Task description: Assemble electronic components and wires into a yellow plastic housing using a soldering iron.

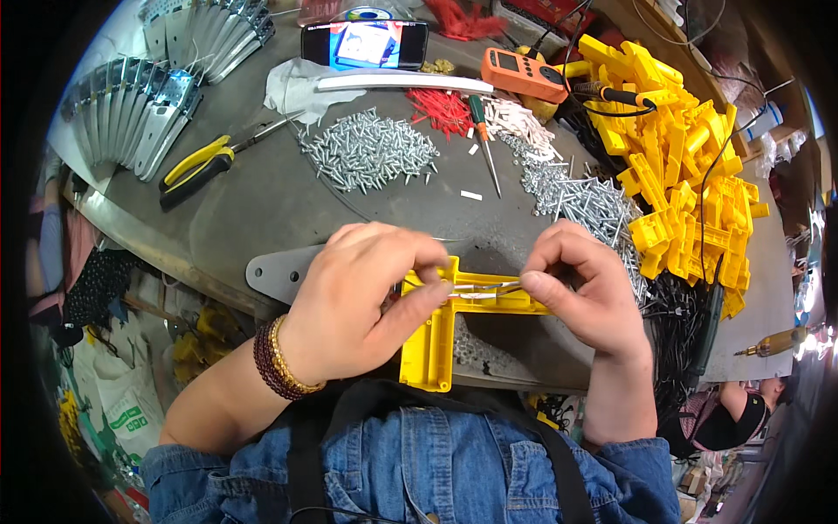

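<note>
denim shirt (419,445) nearest; left hand (367,293) and right hand (587,288) pinch wires (487,287) between them; yellow shell (427,356) beneath open; wiring apparently begun, unfinished.

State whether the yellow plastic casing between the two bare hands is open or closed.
Open: the yellow plastic casing shows its inner walls and hollow, uncovered.

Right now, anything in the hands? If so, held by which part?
What look like thin wires, over the yellow plastic case. The left hand pinches the left of their visible stretch, the right hand the right; exact contact is hidden.
</note>
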A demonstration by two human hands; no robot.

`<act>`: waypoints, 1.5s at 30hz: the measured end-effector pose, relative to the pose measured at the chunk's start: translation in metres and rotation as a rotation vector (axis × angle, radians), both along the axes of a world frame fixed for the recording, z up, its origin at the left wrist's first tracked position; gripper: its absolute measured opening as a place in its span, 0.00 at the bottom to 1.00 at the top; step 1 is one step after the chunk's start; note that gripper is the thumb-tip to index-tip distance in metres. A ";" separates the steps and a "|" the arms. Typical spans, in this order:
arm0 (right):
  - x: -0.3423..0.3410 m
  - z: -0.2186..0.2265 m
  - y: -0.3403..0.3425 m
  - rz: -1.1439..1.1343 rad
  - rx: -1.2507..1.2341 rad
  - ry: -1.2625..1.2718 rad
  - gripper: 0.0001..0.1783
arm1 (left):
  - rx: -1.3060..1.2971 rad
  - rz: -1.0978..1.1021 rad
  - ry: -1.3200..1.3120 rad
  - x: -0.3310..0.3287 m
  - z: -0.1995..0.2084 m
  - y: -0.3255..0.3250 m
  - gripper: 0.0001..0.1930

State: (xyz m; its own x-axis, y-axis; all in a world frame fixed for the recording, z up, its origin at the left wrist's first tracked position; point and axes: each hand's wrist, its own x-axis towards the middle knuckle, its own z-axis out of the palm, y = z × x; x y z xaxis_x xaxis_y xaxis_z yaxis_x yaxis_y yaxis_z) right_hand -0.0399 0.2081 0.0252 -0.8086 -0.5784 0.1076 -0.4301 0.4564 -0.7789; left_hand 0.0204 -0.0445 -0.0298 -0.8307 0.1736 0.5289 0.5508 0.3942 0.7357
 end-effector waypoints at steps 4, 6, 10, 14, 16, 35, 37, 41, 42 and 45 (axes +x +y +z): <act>0.004 -0.001 -0.009 0.007 0.099 0.188 0.07 | -0.227 -0.025 -0.055 -0.007 0.009 0.003 0.06; 0.002 -0.006 -0.006 0.027 0.099 0.191 0.08 | -0.259 -0.019 -0.045 -0.007 0.012 0.003 0.06; 0.008 -0.006 -0.009 0.007 0.065 0.176 0.08 | -0.224 -0.020 -0.069 -0.007 0.010 0.005 0.05; 0.008 -0.007 -0.013 -0.040 0.004 0.167 0.07 | -0.196 -0.042 -0.080 -0.006 0.008 0.003 0.04; 0.011 -0.006 -0.012 -0.037 0.078 0.081 0.08 | -0.202 -0.028 -0.060 -0.005 0.008 0.003 0.04; -0.152 -0.039 -0.047 -0.162 0.399 -0.005 0.18 | -1.104 0.107 -0.321 0.011 0.072 0.016 0.26; -0.127 -0.017 -0.017 -0.145 0.112 0.034 0.14 | -1.173 0.113 -0.309 0.000 0.062 0.022 0.21; -0.066 0.005 0.028 0.017 -0.537 -0.156 0.06 | -0.927 0.143 0.308 -0.016 0.026 0.009 0.10; -0.053 0.012 0.033 0.100 -0.629 -0.308 0.05 | -0.937 0.165 0.292 -0.018 0.026 0.010 0.10; -0.015 0.030 0.049 0.177 -0.780 -0.472 0.09 | -0.957 0.192 0.292 -0.022 0.028 0.012 0.09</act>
State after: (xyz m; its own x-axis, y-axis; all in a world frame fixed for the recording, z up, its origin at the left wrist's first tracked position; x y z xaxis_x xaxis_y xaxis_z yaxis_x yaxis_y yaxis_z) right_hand -0.0546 0.2571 0.0548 -0.7747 -0.5997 0.2007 -0.0041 -0.3125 -0.9499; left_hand -0.0011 -0.0329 -0.0022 -0.7497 0.5079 0.4242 0.5241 0.8471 -0.0879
